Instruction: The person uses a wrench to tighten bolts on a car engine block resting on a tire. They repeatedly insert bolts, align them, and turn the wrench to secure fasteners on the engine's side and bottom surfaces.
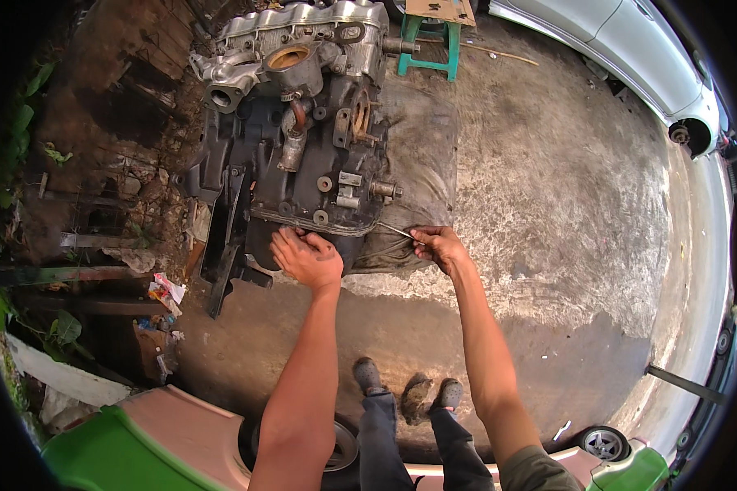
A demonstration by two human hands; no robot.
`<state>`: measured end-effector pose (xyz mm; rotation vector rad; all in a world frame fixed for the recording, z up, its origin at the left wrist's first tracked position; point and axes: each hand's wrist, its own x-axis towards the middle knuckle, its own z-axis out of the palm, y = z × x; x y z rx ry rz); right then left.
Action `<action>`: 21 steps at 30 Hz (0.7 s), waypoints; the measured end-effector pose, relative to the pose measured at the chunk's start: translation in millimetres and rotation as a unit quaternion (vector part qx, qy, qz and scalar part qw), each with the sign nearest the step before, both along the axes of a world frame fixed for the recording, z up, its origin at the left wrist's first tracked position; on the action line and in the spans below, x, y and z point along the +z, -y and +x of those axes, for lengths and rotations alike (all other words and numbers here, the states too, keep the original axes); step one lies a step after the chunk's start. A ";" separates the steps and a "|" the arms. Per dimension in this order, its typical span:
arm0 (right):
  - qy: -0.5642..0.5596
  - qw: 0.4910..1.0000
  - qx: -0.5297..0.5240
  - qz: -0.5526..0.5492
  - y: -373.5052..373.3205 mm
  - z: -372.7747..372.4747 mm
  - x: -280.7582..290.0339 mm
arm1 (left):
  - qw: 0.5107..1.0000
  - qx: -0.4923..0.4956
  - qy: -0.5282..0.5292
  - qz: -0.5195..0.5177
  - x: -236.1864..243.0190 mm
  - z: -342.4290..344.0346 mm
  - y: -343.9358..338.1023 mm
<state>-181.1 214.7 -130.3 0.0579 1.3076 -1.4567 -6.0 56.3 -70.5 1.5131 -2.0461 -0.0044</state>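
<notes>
Pinching a thin rod (395, 231) — right hand (439, 248); left hand (310, 259) curled beside engine (296, 190).

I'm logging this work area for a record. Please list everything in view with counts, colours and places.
Engine: one, black and silver, upper left of centre
Thin metal rod: one, silver, at the engine's lower right
Ground sheet: one, dark grey, under the engine
Stool: one, green, top centre
Board: one, tan, on the stool
Stick: one, tan, right of the stool
Car: one, silver, upper right
Bodywork: green and pink, bottom; two wheels show
Litter: several pieces, mixed colours, left
Plants: several, green, left
Concrete floor: grey, centre and right
Clogs: two, grey, bottom centre
Left hand: one, curled, by the engine's lower edge
Right hand: one, holding the rod
</notes>
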 end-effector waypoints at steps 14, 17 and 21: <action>0.012 0.989 -0.138 -0.055 21.6 120.2 54.8 | 0.998 -0.001 -0.007 -0.059 -14.9 2.9 5.0; 0.007 0.981 -0.185 -0.064 32.8 122.8 59.2 | 0.999 0.004 -0.003 -0.048 -11.2 2.2 3.2; -0.008 0.976 -0.201 -0.083 38.5 117.5 63.7 | 0.999 0.013 -0.001 -0.033 -9.8 1.0 1.7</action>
